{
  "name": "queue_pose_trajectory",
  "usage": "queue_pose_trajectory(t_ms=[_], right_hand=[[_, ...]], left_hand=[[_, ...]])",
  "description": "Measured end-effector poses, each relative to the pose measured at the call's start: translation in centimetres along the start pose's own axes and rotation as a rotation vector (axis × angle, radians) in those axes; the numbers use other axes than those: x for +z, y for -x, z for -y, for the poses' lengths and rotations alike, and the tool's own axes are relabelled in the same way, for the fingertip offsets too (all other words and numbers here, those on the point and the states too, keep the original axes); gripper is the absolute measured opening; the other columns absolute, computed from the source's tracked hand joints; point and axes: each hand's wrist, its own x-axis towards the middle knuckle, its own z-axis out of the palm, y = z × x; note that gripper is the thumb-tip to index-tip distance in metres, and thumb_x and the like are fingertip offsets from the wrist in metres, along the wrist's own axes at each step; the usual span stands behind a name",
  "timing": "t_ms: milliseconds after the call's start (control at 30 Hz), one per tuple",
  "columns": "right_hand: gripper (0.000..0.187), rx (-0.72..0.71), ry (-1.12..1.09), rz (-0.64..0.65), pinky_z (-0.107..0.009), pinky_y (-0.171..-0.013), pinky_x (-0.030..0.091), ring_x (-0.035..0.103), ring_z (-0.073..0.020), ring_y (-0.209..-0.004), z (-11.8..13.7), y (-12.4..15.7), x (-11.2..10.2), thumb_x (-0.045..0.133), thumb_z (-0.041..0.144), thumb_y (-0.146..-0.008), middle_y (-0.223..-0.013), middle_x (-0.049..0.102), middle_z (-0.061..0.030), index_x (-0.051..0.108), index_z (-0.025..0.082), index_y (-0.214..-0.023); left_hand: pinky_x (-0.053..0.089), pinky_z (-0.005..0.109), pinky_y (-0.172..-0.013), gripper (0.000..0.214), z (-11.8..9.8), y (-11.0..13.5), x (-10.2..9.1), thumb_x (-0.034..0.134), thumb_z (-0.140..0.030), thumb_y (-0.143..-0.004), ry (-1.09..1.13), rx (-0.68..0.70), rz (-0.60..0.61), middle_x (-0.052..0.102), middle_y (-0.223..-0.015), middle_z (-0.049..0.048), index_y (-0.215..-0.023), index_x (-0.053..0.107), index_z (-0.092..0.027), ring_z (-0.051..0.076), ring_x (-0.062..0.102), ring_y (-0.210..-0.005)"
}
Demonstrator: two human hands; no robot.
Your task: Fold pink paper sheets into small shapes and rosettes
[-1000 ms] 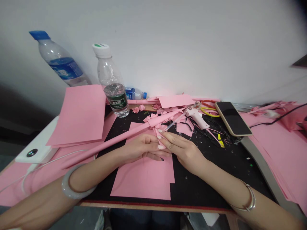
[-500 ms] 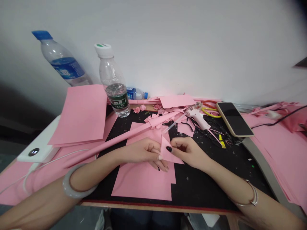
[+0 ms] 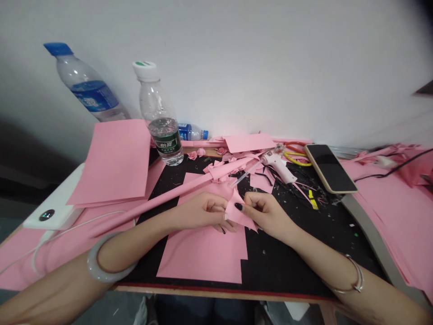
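Observation:
Between my hands is a small piece of pink paper (image 3: 241,214), roughly triangular, with its left edge curling. My left hand (image 3: 208,211) pinches the paper's left edge between thumb and fingers. My right hand (image 3: 265,210) is closed on the other side, its dark-nailed thumb pressed on the paper's face. Below them, larger pink sheets (image 3: 203,259) lie on the black mat (image 3: 277,271). A long rolled pink paper tube (image 3: 169,195) slants across the mat behind my left forearm. Just beyond my hands lies a pink-and-white hot glue gun (image 3: 279,166), with a clear glue stick near it.
A water bottle with a white cap (image 3: 164,131) and a blue-capped bottle (image 3: 93,92) stand at the back left. A phone (image 3: 330,168) lies right of the glue gun. A white power bank (image 3: 56,212) sits far left; pink paper stacks (image 3: 399,216) fill the right side.
The paper in my hands has turned slightly and its left edge now curls more. My left fingers have drawn in closer around it. Everything on the table stays where it was.

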Motion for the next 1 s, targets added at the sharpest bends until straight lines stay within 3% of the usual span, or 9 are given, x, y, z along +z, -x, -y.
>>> queue_pose_trajectory(t_ms=[133, 267, 433, 633, 833, 1000], right_hand=[[0.039, -0.054, 0.090, -0.073, -0.019, -0.041, 0.023, 0.031, -0.0061, -0.042, -0.03, 0.15, 0.23, 0.052, 0.037, -0.085, -0.045, 0.036, 0.0068, 0.034, 0.019, -0.054], [0.036, -0.041, 0.118, -0.028, -0.020, -0.042, 0.025, 0.033, -0.0067, -0.044, -0.17, 0.16, 0.34, 0.050, 0.034, -0.086, -0.049, 0.034, 0.0067, 0.035, 0.019, -0.057], [0.024, -0.054, 0.103, 0.044, -0.019, -0.046, 0.029, 0.037, -0.0069, -0.050, -0.18, 0.10, 0.25, 0.060, 0.027, -0.080, -0.060, 0.038, 0.0060, 0.043, 0.018, -0.065], [0.031, -0.003, 0.041, 0.124, -0.019, -0.045, 0.036, 0.050, -0.0088, -0.043, -0.45, 0.24, 0.29, 0.048, 0.036, -0.088, -0.048, 0.048, 0.0049, 0.049, 0.017, -0.064], [0.026, -0.011, -0.107, 0.024, -0.019, -0.045, 0.041, 0.054, -0.0091, -0.045, -0.36, 0.17, 0.37, 0.062, 0.039, -0.079, -0.054, 0.054, 0.0046, 0.052, 0.017, -0.068], [0.045, -0.010, -0.069, 0.025, -0.018, -0.038, 0.036, 0.048, -0.0077, -0.035, -0.28, 0.37, 0.37, 0.046, 0.048, -0.087, -0.041, 0.051, 0.0027, 0.046, 0.017, -0.054]], left_hand=[[0.055, 0.026, -0.068, 0.018, 0.30, -0.28, 0.45, 0.063, -0.030, -0.077, -0.098, 0.030, -0.068, 0.073, -0.077, 0.0058, -0.070, 0.061, -0.014, 0.020, 0.069, -0.081], [0.056, 0.026, -0.065, 0.024, 0.27, -0.32, 0.87, 0.060, -0.024, -0.078, -0.117, -0.025, -0.155, 0.071, -0.068, 0.0052, -0.059, 0.050, -0.015, 0.019, 0.070, -0.075], [0.055, 0.026, -0.063, 0.027, 0.30, -0.11, 0.68, 0.057, -0.027, -0.080, -0.118, -0.070, -0.064, 0.071, -0.068, 0.0051, -0.058, 0.044, -0.017, 0.018, 0.070, -0.074], [0.054, 0.026, -0.062, 0.031, 0.44, 0.24, 0.45, 0.056, -0.025, -0.081, -0.101, -0.087, 0.058, 0.071, -0.068, 0.0033, -0.057, 0.040, -0.018, 0.019, 0.070, -0.074], [0.054, 0.024, -0.060, 0.027, 0.61, 0.30, 0.33, 0.057, -0.026, -0.081, -0.103, -0.123, 0.119, 0.070, -0.068, 0.0022, -0.058, 0.046, -0.017, 0.018, 0.071, -0.072], [0.053, 0.023, -0.057, 0.031, 0.50, 0.35, 0.43, 0.057, -0.027, -0.082, -0.114, -0.124, 0.158, 0.069, -0.064, 0.0021, -0.056, 0.042, -0.018, 0.018, 0.071, -0.070]])
